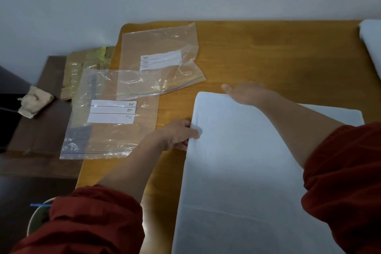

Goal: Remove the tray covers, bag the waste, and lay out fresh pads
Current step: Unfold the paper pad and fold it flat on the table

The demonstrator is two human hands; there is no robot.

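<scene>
The pad (237,161), at the left fingers (192,132) and right fingers (227,88), looks matt, soft and faintly fibrous. Beyond them the surface (268,51) is smooth varnished wood with a dull sheen. To their left, the near bag (107,138) and far bag (156,43) are clear, glossy, crinkled plastic. Both carry matt white paper labels (111,112).

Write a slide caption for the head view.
Left hand pinches the white pad by its edge, right hand flat at its far edge, two zip bags alongside.

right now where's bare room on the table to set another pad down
The widest bare stretch of orange-brown wooden table lies beyond the large white pad, between the far clear plastic zip bag and the second white pad at the right edge. Crowded on the left, where it overlaps the near clear zip bag.
</scene>
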